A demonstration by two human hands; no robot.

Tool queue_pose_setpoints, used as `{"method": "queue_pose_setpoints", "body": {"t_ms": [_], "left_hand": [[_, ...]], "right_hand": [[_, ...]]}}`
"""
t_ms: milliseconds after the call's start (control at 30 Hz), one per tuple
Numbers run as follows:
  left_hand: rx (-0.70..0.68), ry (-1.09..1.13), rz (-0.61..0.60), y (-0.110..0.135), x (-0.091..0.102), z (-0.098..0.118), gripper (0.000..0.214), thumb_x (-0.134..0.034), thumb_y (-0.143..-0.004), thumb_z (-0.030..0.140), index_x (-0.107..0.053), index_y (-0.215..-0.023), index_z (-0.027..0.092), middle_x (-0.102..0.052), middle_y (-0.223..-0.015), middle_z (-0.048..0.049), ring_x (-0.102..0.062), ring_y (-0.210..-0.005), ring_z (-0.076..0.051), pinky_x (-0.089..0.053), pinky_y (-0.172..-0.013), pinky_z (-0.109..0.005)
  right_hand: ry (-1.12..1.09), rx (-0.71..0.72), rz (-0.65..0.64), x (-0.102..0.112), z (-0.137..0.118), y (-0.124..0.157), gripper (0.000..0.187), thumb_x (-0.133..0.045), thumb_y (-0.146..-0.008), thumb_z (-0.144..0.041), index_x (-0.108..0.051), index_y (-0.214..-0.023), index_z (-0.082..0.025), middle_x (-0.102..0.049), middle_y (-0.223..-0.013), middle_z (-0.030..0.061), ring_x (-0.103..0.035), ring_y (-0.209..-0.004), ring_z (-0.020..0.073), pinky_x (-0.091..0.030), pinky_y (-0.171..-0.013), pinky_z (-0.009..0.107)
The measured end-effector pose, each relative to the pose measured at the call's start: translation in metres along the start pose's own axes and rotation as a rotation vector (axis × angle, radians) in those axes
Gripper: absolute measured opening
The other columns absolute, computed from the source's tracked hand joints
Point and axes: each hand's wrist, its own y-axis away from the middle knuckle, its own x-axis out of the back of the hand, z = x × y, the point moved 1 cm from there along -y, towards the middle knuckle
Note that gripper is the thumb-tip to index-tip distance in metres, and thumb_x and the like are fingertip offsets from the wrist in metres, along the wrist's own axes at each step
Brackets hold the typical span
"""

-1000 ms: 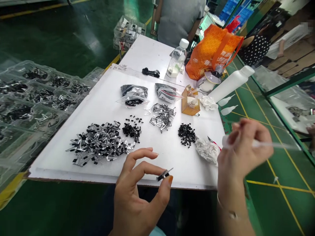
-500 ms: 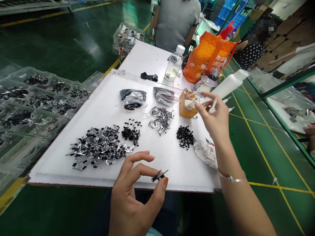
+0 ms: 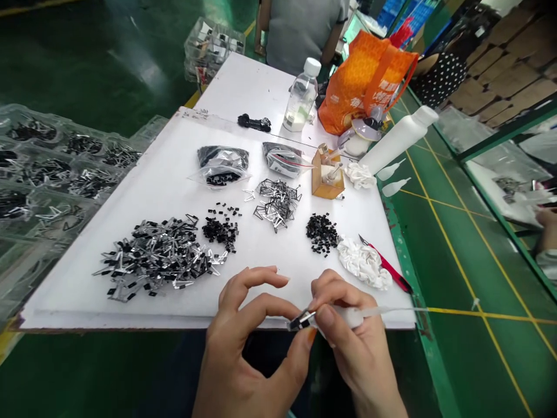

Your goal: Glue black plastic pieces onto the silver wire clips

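Note:
My left hand [image 3: 261,342] pinches a small black-and-silver metal part [image 3: 300,319] between thumb and forefinger, above the table's front edge. My right hand [image 3: 348,331] meets it from the right, its thumb and fingertips at the part's silver arm. That hand is also closed around a small translucent dropper bottle [image 3: 354,316], whose long thin tip points away to the right. Fingers hide what lies between the bottle and the part. Beyond my hands lie a heap of black-and-silver parts [image 3: 161,255], bare metal pieces [image 3: 278,203], and small black pieces [image 3: 321,233] in loose piles.
A wooden box [image 3: 326,180] holding small bottles stands at the right. Crumpled white cloth [image 3: 363,262] and a red-handled craft knife [image 3: 394,273] lie near the right edge. Farther back are a clear bottle [image 3: 302,96], a white bottle [image 3: 400,139] and an orange bag [image 3: 365,87].
My right hand has come down from beside the wooden box to the part in my left hand, bringing the dropper bottle. The left hand keeps its pinch. The view has shifted slightly.

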Motion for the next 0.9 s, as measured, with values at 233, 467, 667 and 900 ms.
{"method": "queue_pose_setpoints", "body": {"t_ms": [233, 467, 667, 900], "left_hand": [[-0.026, 0.020, -0.061, 0.001, 0.003, 0.002, 0.018, -0.075, -0.083, 0.019, -0.070, -0.086, 0.036, -0.068, -0.118, 0.0035, -0.068, -0.118, -0.020, -0.053, -0.103, -0.032], [-0.086, -0.026, -0.126, 0.002, 0.009, -0.004, 0.021, -0.076, -0.086, 0.017, -0.068, -0.089, 0.036, -0.065, -0.122, 0.0035, -0.066, -0.123, -0.018, -0.053, -0.103, -0.027], [-0.115, -0.022, -0.147, 0.000, 0.005, -0.004, 0.023, -0.071, -0.090, 0.014, -0.065, -0.091, 0.036, -0.062, -0.123, 0.0051, -0.063, -0.127, -0.014, -0.050, -0.106, -0.023], [-0.127, -0.076, -0.148, 0.000, 0.003, -0.001, 0.023, -0.067, -0.092, 0.014, -0.065, -0.097, 0.036, -0.060, -0.125, 0.0047, -0.061, -0.127, -0.015, -0.047, -0.109, -0.027]], "right_hand": [[-0.193, -0.078, 0.092, -0.010, 0.002, 0.005, 0.017, -0.076, -0.091, -0.039, -0.074, -0.080, -0.025, -0.057, -0.073, -0.0022, -0.045, -0.056, 0.0105, -0.034, -0.054, 0.026], [-0.278, -0.108, 0.102, -0.013, -0.001, 0.003, 0.015, -0.078, -0.089, -0.037, -0.075, -0.079, -0.026, -0.055, -0.071, -0.0049, -0.024, -0.046, 0.0051, -0.024, -0.046, 0.026], [-0.245, -0.084, 0.100, -0.009, 0.000, 0.002, 0.014, -0.080, -0.089, -0.038, -0.076, -0.080, -0.028, -0.055, -0.068, -0.0059, -0.029, -0.046, 0.0060, -0.031, -0.052, 0.027], [-0.194, -0.022, 0.096, -0.004, 0.008, 0.005, 0.010, -0.080, -0.091, -0.038, -0.080, -0.086, -0.030, -0.062, -0.076, -0.0027, -0.054, -0.068, 0.0113, -0.041, -0.066, 0.026]]}}
